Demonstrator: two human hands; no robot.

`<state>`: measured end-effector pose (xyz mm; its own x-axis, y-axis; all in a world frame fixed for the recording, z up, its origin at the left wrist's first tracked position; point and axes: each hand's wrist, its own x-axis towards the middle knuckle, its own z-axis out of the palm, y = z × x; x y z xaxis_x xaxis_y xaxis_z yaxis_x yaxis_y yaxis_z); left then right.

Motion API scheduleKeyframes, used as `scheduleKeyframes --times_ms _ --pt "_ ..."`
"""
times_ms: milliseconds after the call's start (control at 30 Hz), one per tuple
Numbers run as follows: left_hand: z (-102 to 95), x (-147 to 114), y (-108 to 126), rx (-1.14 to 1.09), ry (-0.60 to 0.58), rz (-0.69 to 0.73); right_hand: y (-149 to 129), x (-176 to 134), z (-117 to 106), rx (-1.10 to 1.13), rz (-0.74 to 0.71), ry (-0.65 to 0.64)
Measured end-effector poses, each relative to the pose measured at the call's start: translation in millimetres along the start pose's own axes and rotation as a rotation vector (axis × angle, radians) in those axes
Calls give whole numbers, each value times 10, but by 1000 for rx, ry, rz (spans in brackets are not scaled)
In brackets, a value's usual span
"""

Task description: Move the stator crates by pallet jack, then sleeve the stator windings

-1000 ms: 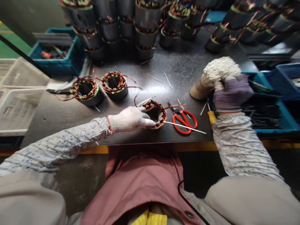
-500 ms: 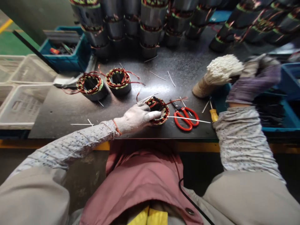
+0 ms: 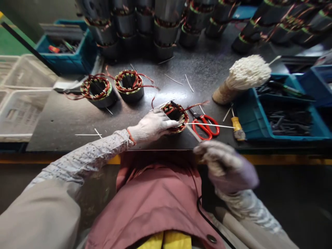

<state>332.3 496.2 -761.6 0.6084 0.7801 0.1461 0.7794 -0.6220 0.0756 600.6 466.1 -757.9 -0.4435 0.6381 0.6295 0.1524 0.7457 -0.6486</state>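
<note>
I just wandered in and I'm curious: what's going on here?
A person's gloved left hand rests on a wire-wound ring at the bench's near edge. The right hand, gloved too, seems to hold a blurred pale strip pointing toward that ring. Red-handled scissors lie just right of the ring, and two similar rings stand to its left.

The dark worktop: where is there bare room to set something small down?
Bare worktop lies between the loose white sticks mid-table and the wrapped bundle of sticks; another patch, between the front-left stator and the crossed sticks. It's crowded around the left hand: the nearest stator, scissors and right hand cluster there.
</note>
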Motion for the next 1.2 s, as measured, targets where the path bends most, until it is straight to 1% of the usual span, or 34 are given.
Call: scheduleKeyframes --times_ms 33,67,133,200,333,433,500,600,667,767,867,1067,1200 --pt "-2 21 -17 -30 2 -6 -45 -113 128 21 -46 -55" --pt "-1 36 -30 -50 11 -8 -71 -209 228 25 -81 -65" --pt "6 55 -34 -71 27 -2 -86 -357 352 18 -97 -7" --pt "26 67 -8 -80 38 -3 -92 -477 408 49 -60 27" --pt "77 91 70 -101 80 -35 -136 -722 456 133 39 13" --pt "88 98 94 -110 91 -39 -136 -853 522 139 124 88" --pt "82 96 91 -117 90 -39 -89 -861 588 152 159 119" --pt "73 85 82 -126 100 -49 4 -782 658 205 158 112" --pt "77 76 79 -138 114 -58 26 -738 644 222 134 88" --pt "92 63 75 -153 132 -62 -27 -765 552 171 112 62" --pt "101 60 63 -157 129 -60 -73 -839 505 135 112 87" --pt "87 70 45 -162 116 -63 86 -830 664 169 132 90" --pt "70 67 43 -157 101 -64 75 -821 653 164 108 110"
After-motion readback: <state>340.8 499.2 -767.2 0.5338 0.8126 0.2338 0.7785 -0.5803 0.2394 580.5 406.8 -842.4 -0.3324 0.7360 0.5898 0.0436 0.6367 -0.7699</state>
